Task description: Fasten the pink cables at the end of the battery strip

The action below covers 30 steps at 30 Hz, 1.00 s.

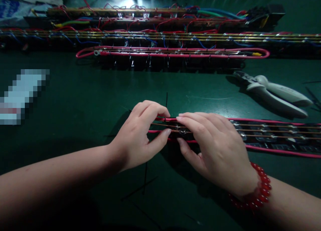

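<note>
A long black strip [265,135] carries copper-coloured rods, with a thick red cable [276,152] along both long edges. My left hand [142,134] is closed on the strip's left end, fingers at the far cable and thumb at the near one. Just beside it, my right hand [213,147] is wrapped over the strip, fingers on the far edge and thumb on the near edge. A thin black cable tie [167,100] sticks up beyond my left fingertips. My palms and fingers hide part of the strip.
White-handled cutters [278,94] lie at the right. A finished-looking strip with a looped red cable [173,56] and longer wired bars [160,35] lie across the back. Loose black ties [144,181] lie on the green tabletop [82,90]. A pixelated pale patch [25,94] is at left.
</note>
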### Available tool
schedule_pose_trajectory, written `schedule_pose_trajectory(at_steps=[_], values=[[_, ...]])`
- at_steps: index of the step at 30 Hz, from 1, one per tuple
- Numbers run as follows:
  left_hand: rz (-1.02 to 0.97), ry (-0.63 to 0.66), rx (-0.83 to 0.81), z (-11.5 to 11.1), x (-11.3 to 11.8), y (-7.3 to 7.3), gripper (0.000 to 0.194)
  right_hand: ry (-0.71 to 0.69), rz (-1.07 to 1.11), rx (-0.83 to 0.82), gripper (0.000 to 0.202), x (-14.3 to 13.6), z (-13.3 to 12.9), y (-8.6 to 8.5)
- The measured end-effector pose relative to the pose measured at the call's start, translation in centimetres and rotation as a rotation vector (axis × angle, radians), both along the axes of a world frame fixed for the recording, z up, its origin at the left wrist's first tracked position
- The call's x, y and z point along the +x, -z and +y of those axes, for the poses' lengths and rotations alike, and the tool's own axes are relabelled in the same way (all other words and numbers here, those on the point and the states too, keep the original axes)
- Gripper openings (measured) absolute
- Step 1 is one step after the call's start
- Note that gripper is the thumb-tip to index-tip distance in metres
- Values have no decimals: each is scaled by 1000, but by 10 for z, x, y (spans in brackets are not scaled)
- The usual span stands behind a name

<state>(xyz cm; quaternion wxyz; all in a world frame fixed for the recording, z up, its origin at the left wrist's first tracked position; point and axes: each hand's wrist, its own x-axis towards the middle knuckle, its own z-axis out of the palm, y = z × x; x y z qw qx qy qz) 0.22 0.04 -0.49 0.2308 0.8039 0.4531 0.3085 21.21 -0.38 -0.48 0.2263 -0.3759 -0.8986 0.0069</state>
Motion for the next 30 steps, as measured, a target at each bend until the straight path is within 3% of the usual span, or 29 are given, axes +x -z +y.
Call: schedule_pose_trajectory(at_steps=[11, 21, 25, 30], values=[[-11, 30, -28, 1, -2, 1, 13, 1, -15, -7, 31, 0, 0, -1], [34, 23, 75, -1, -1, 0, 12, 5, -37, -1, 31, 0, -1, -1], [18, 114, 184, -4, -1, -2, 13, 0, -40, 0, 31, 0, 0, -1], [20, 159, 185, -5, 0, -1, 13, -9, -40, 3, 32, 1, 0, -1]])
